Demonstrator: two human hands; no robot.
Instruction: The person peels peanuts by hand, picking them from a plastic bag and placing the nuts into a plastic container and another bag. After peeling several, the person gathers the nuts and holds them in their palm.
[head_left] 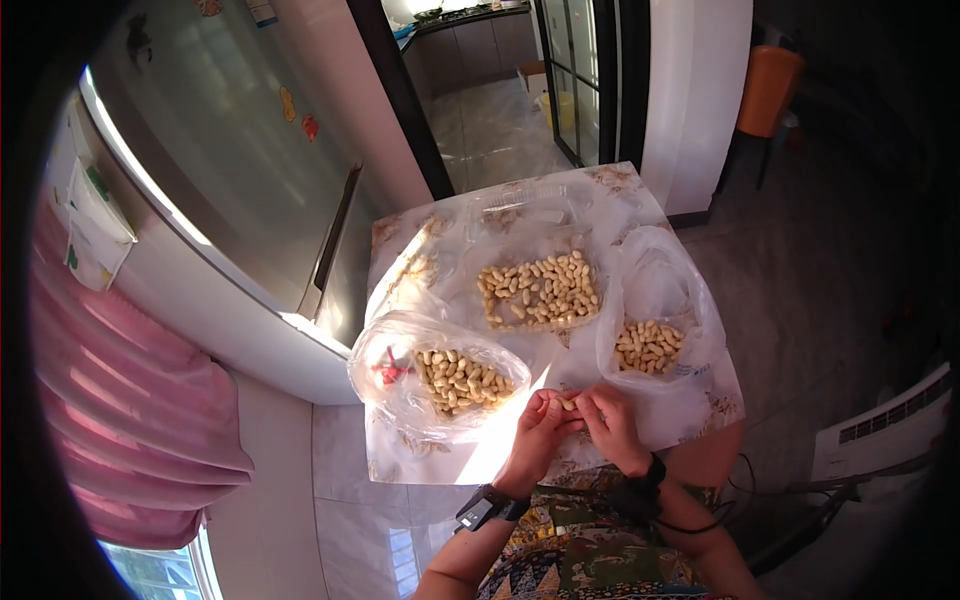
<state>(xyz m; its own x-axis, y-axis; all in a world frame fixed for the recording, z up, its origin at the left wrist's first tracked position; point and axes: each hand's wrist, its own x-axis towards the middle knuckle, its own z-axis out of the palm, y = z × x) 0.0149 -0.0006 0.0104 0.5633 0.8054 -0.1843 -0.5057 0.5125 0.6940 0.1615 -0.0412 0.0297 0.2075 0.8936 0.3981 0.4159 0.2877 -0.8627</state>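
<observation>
I'm watching from the left: the clear plastic bag (505, 352) lies open to the left of the grip and a little beyond it, a heap of unshelled peanuts (460, 385) inside, with a red strip (392, 372) by its far-left side. Straight beyond the grip sits a clear plastic tray (530, 328), peanuts spread across its bottom.

Now the grip itself, low over the near part of the table (705, 402): the left hand (536, 425) and right hand (614, 420) meet, fingertips pinched on one peanut (567, 404) between them. I can't tell whether its shell is cracked. I'd want both thumbs close together here, pressure light and even, and the peanut kept in the fingertips; squeeze too hard and I judge it could crush or pop loose.

Over to the right, just beyond the grip, there's a translucent plastic bag (668, 262), its smaller pile of peanuts gathered at the near end.
</observation>
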